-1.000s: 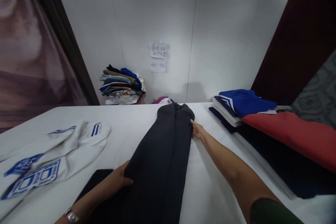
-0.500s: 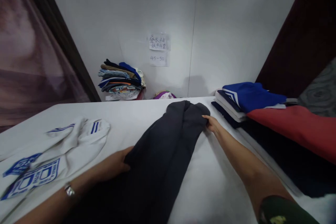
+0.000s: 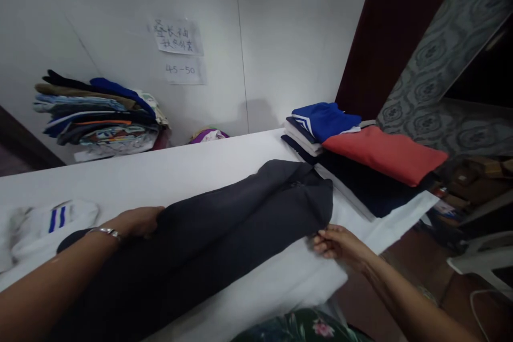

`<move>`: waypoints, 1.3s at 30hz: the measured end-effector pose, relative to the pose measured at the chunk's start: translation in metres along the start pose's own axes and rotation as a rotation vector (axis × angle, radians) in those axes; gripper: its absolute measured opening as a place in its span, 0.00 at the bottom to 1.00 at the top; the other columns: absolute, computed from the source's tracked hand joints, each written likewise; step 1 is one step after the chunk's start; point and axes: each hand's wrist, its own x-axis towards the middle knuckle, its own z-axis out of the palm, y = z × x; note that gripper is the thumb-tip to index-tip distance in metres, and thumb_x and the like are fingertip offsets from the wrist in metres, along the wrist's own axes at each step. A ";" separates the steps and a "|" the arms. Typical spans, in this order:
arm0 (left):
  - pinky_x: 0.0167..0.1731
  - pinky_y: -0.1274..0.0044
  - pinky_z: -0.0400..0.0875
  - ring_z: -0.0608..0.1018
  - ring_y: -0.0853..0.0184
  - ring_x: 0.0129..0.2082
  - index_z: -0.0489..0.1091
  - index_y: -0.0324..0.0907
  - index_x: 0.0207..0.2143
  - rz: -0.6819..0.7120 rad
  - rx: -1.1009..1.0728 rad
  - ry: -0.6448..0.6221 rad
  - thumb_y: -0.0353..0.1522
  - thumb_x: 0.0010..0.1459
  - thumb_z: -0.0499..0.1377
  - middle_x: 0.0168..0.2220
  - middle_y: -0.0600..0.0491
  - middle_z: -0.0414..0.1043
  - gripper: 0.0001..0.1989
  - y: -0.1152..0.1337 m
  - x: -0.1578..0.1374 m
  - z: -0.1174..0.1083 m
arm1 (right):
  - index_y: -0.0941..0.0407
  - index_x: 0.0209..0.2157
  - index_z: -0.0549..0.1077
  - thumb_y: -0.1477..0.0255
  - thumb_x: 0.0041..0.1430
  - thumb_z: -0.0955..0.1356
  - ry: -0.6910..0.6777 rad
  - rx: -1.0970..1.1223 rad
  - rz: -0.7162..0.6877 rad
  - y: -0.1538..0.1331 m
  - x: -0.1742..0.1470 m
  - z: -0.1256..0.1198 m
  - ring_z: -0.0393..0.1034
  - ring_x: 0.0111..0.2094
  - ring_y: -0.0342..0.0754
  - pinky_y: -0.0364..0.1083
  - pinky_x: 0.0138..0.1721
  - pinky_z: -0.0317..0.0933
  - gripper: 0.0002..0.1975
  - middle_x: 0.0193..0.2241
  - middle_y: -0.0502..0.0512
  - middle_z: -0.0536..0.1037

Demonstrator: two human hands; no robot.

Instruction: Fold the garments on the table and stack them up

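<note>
A long dark grey garment (image 3: 240,214) lies folded lengthwise across the white table. Its near left end is lost in dark shadow. My left hand (image 3: 140,222), with a metal bracelet at the wrist, grips the garment's far edge, fingers partly hidden by the cloth. At the garment's right end, my right hand (image 3: 332,243) pinches the near corner between thumb and fingers. A white garment with blue stripes (image 3: 60,219) lies on the table beyond my left forearm.
Folded clothes are stacked at the right: a blue garment (image 3: 324,117), a red one (image 3: 385,152) and dark ones. Another clothes pile (image 3: 100,117) stands behind the table at the left. Handwritten papers (image 3: 178,51) hang on the wall. A white plastic chair (image 3: 481,256) stands at the right.
The camera view has turned right. The dark garment now lies more sideways, its far end swung right and nearer me. My right hand has moved to its near corner; both hands still hold it.
</note>
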 end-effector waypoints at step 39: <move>0.61 0.64 0.60 0.66 0.57 0.62 0.71 0.42 0.55 0.375 -0.044 0.328 0.49 0.62 0.47 0.61 0.47 0.65 0.29 0.059 -0.062 0.055 | 0.60 0.42 0.78 0.79 0.60 0.59 0.134 -1.770 -0.805 -0.148 0.144 0.089 0.69 0.49 0.55 0.49 0.49 0.62 0.17 0.46 0.64 0.77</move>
